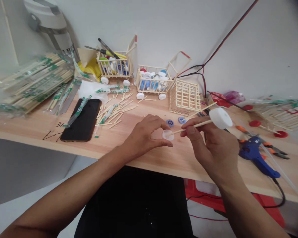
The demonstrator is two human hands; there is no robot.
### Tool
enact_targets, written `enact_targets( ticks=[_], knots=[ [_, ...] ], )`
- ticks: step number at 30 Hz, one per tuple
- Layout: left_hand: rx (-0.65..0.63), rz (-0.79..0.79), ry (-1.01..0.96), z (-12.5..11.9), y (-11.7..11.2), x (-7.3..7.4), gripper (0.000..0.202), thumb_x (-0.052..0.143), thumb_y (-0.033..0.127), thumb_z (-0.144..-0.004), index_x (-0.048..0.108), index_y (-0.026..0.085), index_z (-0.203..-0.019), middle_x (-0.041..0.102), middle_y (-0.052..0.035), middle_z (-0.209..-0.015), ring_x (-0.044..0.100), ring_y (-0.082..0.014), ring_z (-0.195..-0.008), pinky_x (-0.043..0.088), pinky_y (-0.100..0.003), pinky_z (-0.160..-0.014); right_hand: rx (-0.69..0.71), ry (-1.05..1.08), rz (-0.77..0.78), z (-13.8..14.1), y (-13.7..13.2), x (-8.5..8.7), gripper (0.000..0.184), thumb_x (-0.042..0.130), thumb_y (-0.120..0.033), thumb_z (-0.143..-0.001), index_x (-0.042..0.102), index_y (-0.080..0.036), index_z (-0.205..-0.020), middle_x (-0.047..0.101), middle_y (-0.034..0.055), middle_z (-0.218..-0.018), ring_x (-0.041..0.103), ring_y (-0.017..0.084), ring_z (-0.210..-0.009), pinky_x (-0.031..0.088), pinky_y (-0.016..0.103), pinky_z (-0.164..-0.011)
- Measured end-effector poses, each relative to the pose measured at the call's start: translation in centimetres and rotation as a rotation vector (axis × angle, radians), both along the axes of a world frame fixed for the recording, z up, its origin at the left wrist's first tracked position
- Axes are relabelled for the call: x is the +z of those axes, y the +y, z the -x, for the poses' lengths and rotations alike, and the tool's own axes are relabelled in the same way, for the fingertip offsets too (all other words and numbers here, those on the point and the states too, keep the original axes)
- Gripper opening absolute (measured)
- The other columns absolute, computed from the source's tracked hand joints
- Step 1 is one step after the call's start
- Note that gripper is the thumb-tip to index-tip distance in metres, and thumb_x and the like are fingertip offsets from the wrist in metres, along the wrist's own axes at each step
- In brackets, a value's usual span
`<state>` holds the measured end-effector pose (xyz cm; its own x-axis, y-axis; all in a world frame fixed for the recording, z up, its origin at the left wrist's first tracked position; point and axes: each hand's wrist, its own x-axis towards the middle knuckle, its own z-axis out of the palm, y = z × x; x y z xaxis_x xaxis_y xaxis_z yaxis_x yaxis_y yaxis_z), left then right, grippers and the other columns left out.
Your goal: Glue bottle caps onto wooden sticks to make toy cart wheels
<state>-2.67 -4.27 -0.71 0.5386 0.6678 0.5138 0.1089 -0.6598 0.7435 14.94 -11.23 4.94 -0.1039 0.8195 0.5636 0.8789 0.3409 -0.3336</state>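
Observation:
My left hand [145,134] pinches a small white bottle cap [168,135] just above the wooden table [129,145]. My right hand [212,145] grips a thin wooden stick [195,126] whose far end carries another white cap [221,118]. The stick's near tip touches the cap in my left hand. Two blue caps [175,121] lie on the table just behind my fingers.
A stick-built cage [185,97] and two stick carts [152,81] filled with caps stand at the back. A black phone [83,119] and loose cut sticks [115,112] lie left. A blue glue gun [257,155], pliers [270,147] and red caps [263,127] sit right. Bundled chopsticks [32,84] fill the far left.

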Motion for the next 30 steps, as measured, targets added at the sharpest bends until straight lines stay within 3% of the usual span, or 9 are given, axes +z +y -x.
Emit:
enact_targets(
  ticks=[7,30],
  knots=[
    [0.011,-0.002,-0.006,0.06,-0.07,0.03,0.035,0.079,0.037,-0.069,0.066,0.016,-0.095,0.069,-0.0072,-0.099,0.060,-0.0206,-0.097,0.047,-0.035,-0.088,0.050,0.012,0.000,0.08,0.40,-0.38,0.004,0.059,-0.026,-0.089,0.062,-0.023,-0.088,0.071,0.0002,-0.087,0.066,0.014,-0.074,0.050,0.027,-0.068],
    [0.002,-0.030,0.002,0.10,0.06,-0.26,0.034,0.077,0.037,-0.072,0.066,0.018,-0.098,0.069,-0.0070,-0.101,0.060,-0.0209,-0.100,0.047,-0.035,-0.089,0.061,-0.030,0.070,0.29,0.95,0.09,0.009,0.053,-0.025,-0.091,0.062,-0.023,-0.090,0.071,0.0029,-0.083,0.063,0.018,-0.075,0.049,0.032,-0.067]
  ],
)
